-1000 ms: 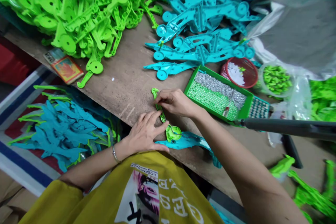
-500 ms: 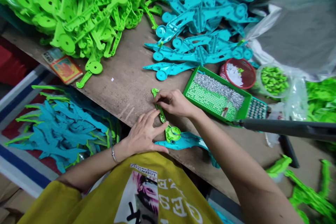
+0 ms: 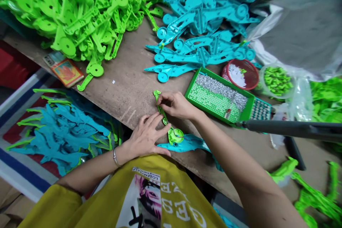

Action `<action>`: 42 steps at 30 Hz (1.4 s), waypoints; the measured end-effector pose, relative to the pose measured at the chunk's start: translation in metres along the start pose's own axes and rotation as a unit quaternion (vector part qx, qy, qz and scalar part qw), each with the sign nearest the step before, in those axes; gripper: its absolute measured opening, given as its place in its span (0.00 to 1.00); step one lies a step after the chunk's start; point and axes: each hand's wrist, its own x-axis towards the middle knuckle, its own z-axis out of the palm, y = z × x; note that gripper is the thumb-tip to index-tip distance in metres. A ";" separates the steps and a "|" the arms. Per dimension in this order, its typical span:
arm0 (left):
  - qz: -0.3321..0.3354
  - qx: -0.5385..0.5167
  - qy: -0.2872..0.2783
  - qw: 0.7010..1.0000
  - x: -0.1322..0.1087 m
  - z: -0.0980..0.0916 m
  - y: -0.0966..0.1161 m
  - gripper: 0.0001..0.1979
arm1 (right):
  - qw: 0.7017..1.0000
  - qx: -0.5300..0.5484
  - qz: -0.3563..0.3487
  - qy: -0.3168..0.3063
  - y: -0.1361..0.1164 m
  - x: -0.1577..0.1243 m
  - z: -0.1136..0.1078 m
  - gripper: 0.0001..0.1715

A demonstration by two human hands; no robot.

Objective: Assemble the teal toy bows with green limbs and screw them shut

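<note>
A bright green plastic arm (image 3: 175,135) with a round disc end lies across a blue plastic piece (image 3: 192,143) at the table's near edge. A thin dark line, perhaps a wire, shows on the disc. My left hand (image 3: 151,133) lies with fingers stretched and thumb apart, fingertips touching the arm's middle and thumb side near the blue piece. Over the arm's upper part, my right hand (image 3: 173,105) is closed in a pinch. Whatever sits between its fingertips is hidden. The narrow far tip of the arm sticks out past the right fingertips.
A green perforated basket (image 3: 192,94) of small metal pieces stands right of my hands, beside a red basket (image 3: 249,74) and a tub of green bits (image 3: 278,82). Green arms (image 3: 93,14) and blue parts (image 3: 200,17) heap behind. A dark bar (image 3: 288,130) juts in from the right.
The whole view has shifted very slightly. Both hands stay at the same places on the green arm, with the right fingers barely moved.
</note>
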 end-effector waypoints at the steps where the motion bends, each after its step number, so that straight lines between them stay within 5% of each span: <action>1: 0.001 -0.004 -0.004 1.000 0.001 -0.001 0.000 0.46 | 1.000 -0.003 -0.003 0.000 0.000 0.000 0.000 0.10; 13: 0.030 0.004 -0.045 0.999 0.008 -0.006 -0.003 0.49 | 1.000 -0.027 -0.001 0.003 -0.007 -0.010 -0.005 0.16; 21: 0.050 0.021 -0.046 0.998 0.011 -0.007 -0.008 0.48 | 0.998 0.017 0.026 0.045 -0.007 -0.014 -0.001 0.06; 42: 0.052 0.048 -0.060 0.996 0.012 -0.010 -0.007 0.47 | 0.977 -0.212 0.002 0.024 -0.008 -0.015 0.012 0.10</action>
